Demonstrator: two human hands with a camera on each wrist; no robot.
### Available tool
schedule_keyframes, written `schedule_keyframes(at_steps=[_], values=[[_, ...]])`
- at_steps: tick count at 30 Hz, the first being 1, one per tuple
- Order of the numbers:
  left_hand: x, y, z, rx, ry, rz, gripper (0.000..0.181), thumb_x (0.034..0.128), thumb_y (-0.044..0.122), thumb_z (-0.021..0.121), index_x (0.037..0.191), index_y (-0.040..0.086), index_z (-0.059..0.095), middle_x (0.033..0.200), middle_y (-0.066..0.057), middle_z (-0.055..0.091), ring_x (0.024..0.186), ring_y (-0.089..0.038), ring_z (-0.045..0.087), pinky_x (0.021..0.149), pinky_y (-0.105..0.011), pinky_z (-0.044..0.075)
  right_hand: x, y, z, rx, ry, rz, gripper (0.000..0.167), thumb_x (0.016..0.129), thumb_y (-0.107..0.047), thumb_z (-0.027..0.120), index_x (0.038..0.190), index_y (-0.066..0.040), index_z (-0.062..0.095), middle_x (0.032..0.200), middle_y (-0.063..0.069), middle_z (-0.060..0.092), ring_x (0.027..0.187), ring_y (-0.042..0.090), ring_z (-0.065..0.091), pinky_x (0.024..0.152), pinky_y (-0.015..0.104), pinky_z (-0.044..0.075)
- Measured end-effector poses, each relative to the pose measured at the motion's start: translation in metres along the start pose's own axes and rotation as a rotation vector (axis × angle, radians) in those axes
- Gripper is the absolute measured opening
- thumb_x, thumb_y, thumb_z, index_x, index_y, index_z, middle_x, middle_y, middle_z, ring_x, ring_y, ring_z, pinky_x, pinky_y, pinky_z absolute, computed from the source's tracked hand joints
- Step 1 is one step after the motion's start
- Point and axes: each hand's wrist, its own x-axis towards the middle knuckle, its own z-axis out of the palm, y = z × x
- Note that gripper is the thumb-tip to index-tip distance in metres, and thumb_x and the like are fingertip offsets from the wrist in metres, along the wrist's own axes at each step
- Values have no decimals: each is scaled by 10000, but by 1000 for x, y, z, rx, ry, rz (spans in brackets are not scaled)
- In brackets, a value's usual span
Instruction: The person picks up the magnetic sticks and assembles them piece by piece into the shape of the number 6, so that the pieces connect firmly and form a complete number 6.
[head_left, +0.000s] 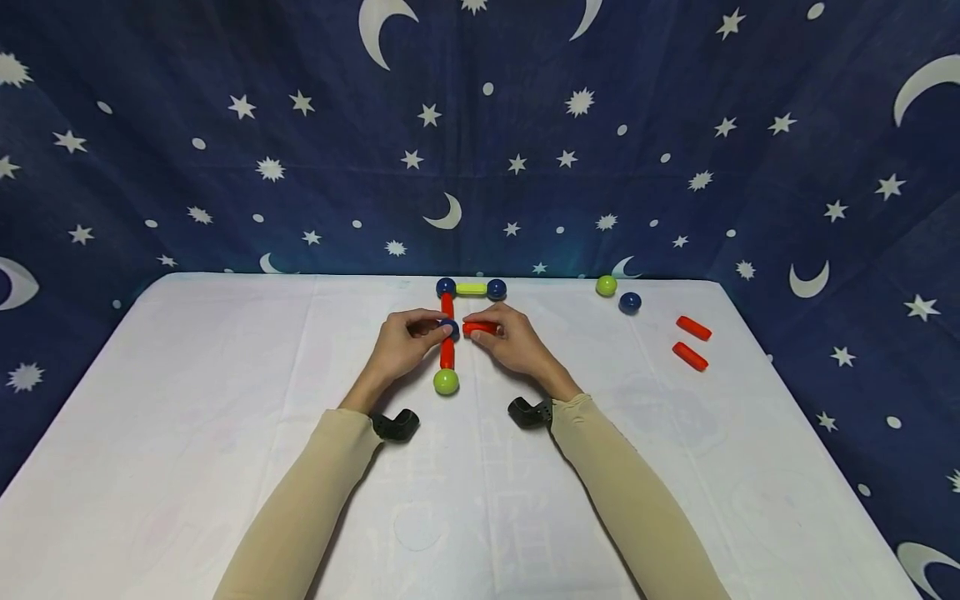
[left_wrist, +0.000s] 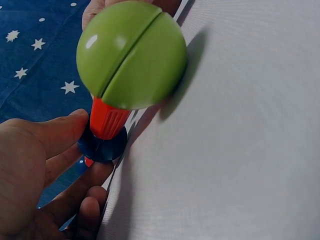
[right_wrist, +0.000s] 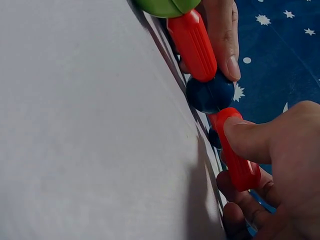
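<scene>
Blue ball (right_wrist: pixel 209 96) left, red rod (right_wrist: pixel 242 172) right, hands (head_left: pixel 405 346) (head_left: pixel 517 340) pinching; head view adds loose rods (head_left: pixel 693 327) (head_left: pixel 690 356)

Between the left hand (head_left: pixel 405 342) on the middle blue ball (head_left: pixel 452 327) and the right hand (head_left: pixel 513 340) with its red rod (head_left: pixel 478 329), passage is only a sliver. Beyond, a yellow-green rod (head_left: pixel 471 289) bars the way; the white table (head_left: pixel 225 358) offers wide room leftward, while loose red rods (head_left: pixel 693 327) obstruct the far right.

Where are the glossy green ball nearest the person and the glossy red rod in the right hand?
Glossy green ball (head_left: pixel 446 382), head view, visible middle.
Glossy red rod (right_wrist: pixel 241 170), right wrist view, exposed lower half.
</scene>
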Motion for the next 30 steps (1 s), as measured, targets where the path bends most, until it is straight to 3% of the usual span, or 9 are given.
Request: schedule_keyframes(at_steps=[9,20,30], values=[[0,-1,0,-11,-2,-1,270,940,157,747,1174,22,744,995,-141,708,866,-260,609,788,-323,510,-1,1,3,60,17,-28,275,953,-77,709,1226,-77,740,1119,72,665,1061,234,588,887,392,457],[1,-1,0,-4,-2,14,270,936,155,753,1168,18,745,993,-142,710,861,-256,612,781,-318,507,-1,1,5,55,13,-49,293,949,-89,717,1241,-61,732,1093,82,657,1000,229,574,819,329,415],[1,-1,0,-6,-6,0,275,935,158,755,1176,26,745,1020,-143,721,883,-264,630,808,-338,519,1,4,9,73,65,-69,272,939,-73,722,1209,-57,745,1094,87,686,971,216,587,789,309,422]])
